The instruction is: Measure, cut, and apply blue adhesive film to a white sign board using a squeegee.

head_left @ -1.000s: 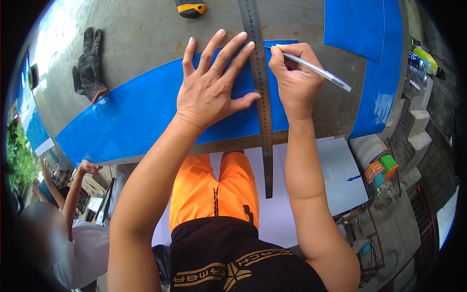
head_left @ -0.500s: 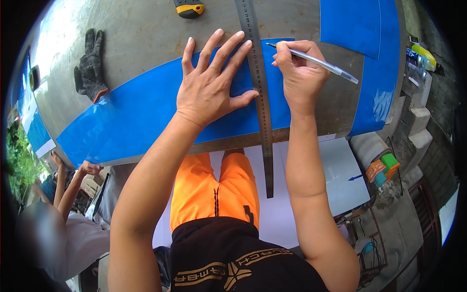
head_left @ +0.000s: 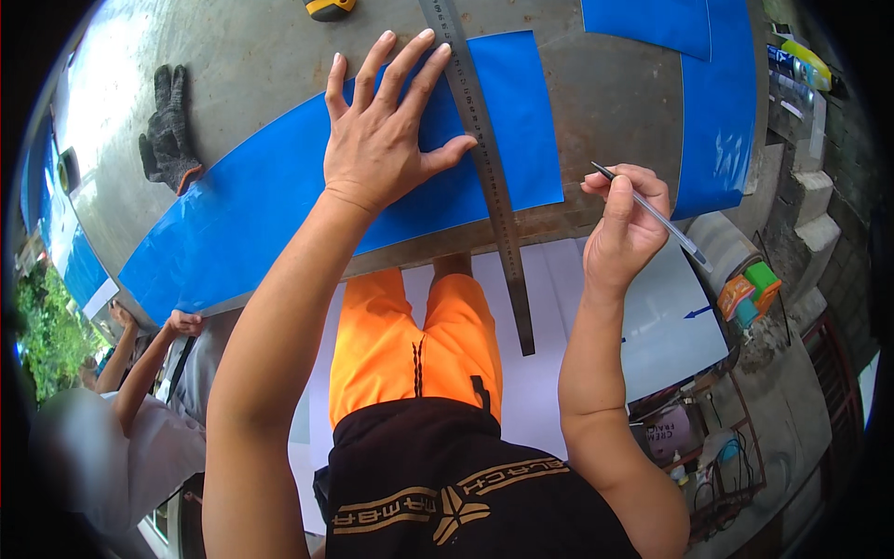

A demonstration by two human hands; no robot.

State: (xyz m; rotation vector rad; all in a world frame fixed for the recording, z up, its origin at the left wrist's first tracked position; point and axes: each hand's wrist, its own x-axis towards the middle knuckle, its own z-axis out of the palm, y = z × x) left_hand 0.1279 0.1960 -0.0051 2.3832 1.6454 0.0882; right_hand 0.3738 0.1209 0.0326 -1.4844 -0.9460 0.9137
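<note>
In the head view, we see a long, dark metal ruler [head_left: 512,270] with fine graduations, lying across a glossy blue sheet [head_left: 279,205] near the sheet's right end. Our left hand [head_left: 377,140] is spread palm down on the sheet, thumb and index fingertips at the ruler's left side. Our right hand [head_left: 626,224] grips a clear pen [head_left: 665,220] with a dark tip, apart from sheet and ruler.

The sheet's far edge curves, while its right edge is straight. Between that edge and a second blue sheet [head_left: 722,121] we have a stretch of stained grey tabletop [head_left: 615,102] to move over.

The ruler's long axis runs away from us, leaning slightly left; its near end overhangs the table edge. The pen slants, tip pointing forward and left toward the sheet.
</note>
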